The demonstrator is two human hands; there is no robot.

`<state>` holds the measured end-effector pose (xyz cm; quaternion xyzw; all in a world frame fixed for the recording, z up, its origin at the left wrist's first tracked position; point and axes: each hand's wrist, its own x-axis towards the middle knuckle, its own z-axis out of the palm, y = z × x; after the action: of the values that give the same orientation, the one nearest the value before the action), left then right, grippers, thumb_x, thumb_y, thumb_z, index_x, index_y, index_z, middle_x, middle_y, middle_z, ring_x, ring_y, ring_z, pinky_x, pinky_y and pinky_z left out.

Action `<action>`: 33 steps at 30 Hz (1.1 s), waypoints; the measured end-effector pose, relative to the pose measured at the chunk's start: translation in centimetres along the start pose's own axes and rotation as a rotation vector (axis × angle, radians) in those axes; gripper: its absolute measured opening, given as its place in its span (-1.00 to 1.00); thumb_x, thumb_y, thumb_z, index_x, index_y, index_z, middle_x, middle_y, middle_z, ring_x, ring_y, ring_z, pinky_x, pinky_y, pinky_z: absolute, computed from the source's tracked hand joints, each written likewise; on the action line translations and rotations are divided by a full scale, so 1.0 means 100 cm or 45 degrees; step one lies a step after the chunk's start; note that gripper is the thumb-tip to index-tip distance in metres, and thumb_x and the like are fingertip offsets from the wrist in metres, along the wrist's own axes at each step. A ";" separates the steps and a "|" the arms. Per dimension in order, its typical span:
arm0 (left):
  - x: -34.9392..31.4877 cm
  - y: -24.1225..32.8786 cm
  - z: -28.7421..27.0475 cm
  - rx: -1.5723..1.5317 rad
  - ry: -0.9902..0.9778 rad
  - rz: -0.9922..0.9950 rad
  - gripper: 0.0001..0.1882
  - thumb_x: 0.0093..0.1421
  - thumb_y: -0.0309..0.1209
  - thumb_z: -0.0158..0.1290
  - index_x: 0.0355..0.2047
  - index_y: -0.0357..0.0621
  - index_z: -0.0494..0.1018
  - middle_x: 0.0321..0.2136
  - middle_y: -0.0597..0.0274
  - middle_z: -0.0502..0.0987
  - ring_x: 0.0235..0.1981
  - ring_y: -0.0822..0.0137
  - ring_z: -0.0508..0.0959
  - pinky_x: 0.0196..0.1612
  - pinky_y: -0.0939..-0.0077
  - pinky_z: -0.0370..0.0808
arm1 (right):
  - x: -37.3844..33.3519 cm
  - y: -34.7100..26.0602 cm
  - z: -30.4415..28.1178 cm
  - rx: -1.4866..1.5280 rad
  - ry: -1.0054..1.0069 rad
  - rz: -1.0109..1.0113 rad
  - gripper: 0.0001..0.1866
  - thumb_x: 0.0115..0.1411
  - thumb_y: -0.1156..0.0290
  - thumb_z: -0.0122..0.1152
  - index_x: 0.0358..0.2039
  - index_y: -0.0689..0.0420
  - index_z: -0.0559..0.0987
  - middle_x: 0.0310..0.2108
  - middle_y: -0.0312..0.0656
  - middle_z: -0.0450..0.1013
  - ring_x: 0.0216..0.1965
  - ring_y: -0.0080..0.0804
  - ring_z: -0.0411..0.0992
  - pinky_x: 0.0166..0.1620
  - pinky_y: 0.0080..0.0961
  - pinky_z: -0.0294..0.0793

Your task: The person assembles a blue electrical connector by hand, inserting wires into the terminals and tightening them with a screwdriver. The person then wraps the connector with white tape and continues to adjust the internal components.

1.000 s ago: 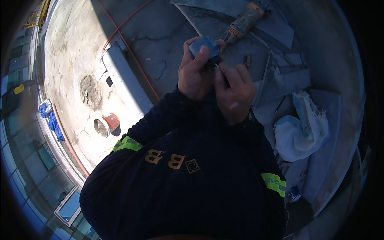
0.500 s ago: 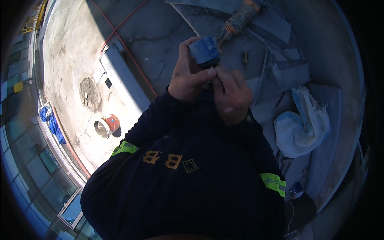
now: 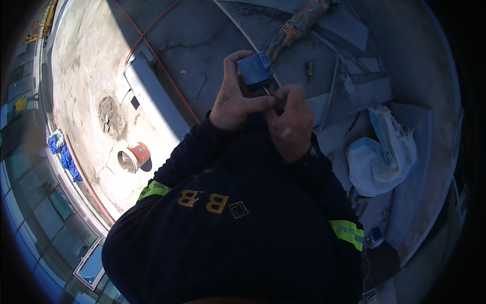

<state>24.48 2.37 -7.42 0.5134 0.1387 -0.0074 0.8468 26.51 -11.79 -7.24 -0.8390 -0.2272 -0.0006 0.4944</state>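
My left hand (image 3: 229,105) is closed around a small blue boxy object (image 3: 254,69), with its thumb reaching toward the right hand. The exact kind of the blue object cannot be made out, and its underside is in shadow. Just below it, my right hand (image 3: 289,126) is closed in a pinch beside the left thumb. A thin pale sliver (image 3: 266,91) shows between the blue object and the right fingers. Whether the right fingers hold it is hard to see. Beyond the hands lies a dusty orange-and-grey power tool (image 3: 299,25).
Broken grey slabs (image 3: 349,96) and a white woven sack (image 3: 377,169) lie on the right. A small brass-coloured cylinder (image 3: 310,69) rests near the tool. On the left are a red hose (image 3: 162,66), a pale board (image 3: 154,93) and a tipped red bucket (image 3: 137,154).
Both hands and the blue object have shifted slightly left and down. The pale sliver shows more clearly, and the right fingers have changed their bend.
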 end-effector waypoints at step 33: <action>-0.007 -0.021 -0.023 -0.034 -0.199 0.022 -0.08 0.03 -0.65 0.30 0.26 -0.06 -0.06 -0.01 0.03 0.31 -0.21 0.23 0.54 -0.18 0.30 0.61 | -0.004 0.075 -0.013 0.871 -0.165 0.902 -0.60 0.15 0.28 0.39 -0.15 0.31 0.52 -0.28 -0.11 0.53 -0.29 -0.43 0.51 -0.17 -0.47 0.51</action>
<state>22.98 3.33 -10.06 0.5010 0.0679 -0.0384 0.8619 29.35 -16.08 -12.89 -0.6526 0.0543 0.2943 0.6961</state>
